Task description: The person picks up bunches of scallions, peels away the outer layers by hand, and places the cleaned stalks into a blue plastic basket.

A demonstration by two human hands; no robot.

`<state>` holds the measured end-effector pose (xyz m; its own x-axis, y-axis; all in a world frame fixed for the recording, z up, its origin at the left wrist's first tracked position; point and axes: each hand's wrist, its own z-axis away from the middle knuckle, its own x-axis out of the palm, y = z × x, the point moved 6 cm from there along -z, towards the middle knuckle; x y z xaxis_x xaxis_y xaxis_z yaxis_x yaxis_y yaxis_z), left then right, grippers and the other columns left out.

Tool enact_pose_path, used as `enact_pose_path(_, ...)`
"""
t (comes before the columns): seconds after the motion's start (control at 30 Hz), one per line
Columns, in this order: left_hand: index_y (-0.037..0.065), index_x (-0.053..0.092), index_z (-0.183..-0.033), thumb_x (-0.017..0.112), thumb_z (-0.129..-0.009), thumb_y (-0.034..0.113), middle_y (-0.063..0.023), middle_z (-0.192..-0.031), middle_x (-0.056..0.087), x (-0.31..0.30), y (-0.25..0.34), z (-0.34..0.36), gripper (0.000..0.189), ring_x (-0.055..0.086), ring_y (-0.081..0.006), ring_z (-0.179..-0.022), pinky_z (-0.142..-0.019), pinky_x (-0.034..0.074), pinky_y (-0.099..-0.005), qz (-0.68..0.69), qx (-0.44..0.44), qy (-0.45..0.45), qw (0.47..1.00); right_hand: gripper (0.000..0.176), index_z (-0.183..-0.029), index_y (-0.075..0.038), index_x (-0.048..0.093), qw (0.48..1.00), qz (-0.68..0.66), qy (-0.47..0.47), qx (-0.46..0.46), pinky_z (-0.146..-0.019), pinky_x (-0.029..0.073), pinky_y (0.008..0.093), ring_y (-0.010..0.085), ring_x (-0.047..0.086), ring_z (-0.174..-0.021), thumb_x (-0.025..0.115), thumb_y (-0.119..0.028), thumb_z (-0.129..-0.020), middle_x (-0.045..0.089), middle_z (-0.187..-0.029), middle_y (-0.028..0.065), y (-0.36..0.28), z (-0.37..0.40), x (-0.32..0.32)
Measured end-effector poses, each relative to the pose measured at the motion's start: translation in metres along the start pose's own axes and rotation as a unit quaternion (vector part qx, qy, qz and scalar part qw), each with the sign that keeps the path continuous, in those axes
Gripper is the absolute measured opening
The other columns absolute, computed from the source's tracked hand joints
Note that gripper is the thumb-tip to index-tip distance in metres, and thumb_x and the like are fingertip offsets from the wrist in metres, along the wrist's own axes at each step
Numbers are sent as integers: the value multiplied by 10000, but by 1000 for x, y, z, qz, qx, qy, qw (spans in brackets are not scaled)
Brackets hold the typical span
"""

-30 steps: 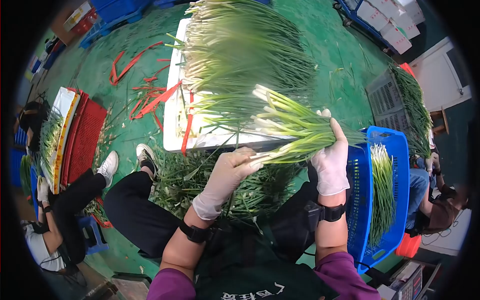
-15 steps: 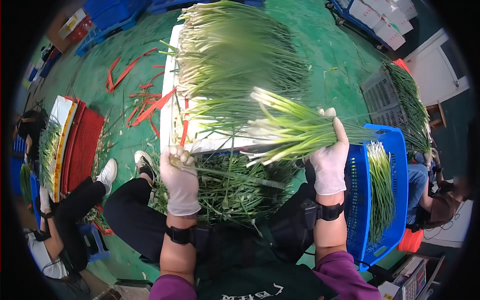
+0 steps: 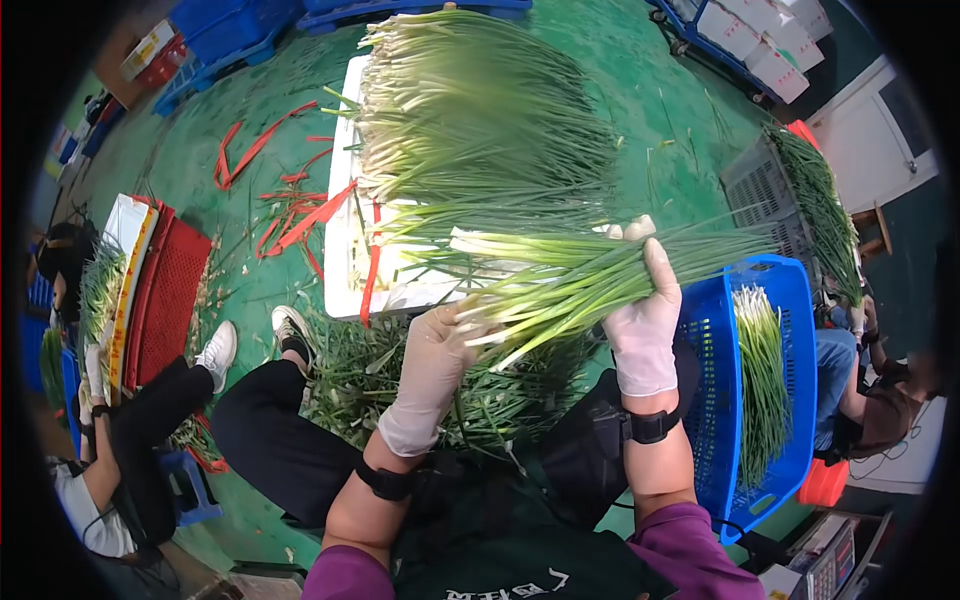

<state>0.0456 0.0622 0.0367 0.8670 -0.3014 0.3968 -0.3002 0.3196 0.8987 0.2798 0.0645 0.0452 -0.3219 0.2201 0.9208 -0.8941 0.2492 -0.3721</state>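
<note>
While white characters show on the dark apron [image 3: 505, 588] at the bottom edge, I can't read them; the marks on the white boxes [image 3: 790, 40] at top right are too small. The room has a green floor [image 3: 640, 110] and one white surface [image 3: 340, 230] carrying a big scallion pile [image 3: 470, 120]. One scallion bundle [image 3: 570, 275] is held above it. The right hand [image 3: 645, 325], gloved, has its fingers [image 3: 655, 265] clamped around the stalks. The left hand [image 3: 435, 360], gloved, has its fingers closed on the white root ends. Trimmings [image 3: 490, 395] lie below. One blue basket [image 3: 712, 420] sits to the right, one grey crate [image 3: 755, 190] beyond. Several red straps [image 3: 290, 205] lie loose. There are two co-workers, one left [image 3: 140, 420] and one right [image 3: 850, 390].
</note>
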Motion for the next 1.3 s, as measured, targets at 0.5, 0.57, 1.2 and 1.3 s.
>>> enact_pose_path(0.5,-82,631,-1145,685,-817,90,-95,-1045,688,3,0,5,373,618,-122,-893,-799,460,-230,71,-34,16,997,284,-1211,-30,549,990,72,-87,-89,-1017,441,442,291,585,-1098,570,-106,-938,664,-1047,96,-13,11,17)
enact_pose_path(0.57,-80,654,-1101,688,-816,83,-103,-1060,685,5,-4,5,330,627,-137,-935,-867,462,-246,125,-65,15,990,278,-1208,-30,546,989,58,-103,-85,-1018,440,442,289,582,-1103,566,-107,-942,663,-1049,95,-13,12,18)
enact_pose_path(1.2,44,600,-1052,584,-966,185,60,-701,468,-61,-9,3,166,348,-20,-480,-473,303,-178,319,-16,202,926,344,-1256,-13,531,994,40,68,-78,-1016,468,409,266,602,-1085,588,-84,-925,656,-1100,117,-18,1,-3)
enact_pose_path(1.3,14,585,-1121,473,-1001,144,52,-719,478,-110,13,14,210,363,-31,-486,-458,309,-186,298,114,306,897,337,-1258,-26,540,987,20,123,-101,-1020,470,402,260,601,-1096,583,-82,-928,645,-1141,105,-27,1,-6)
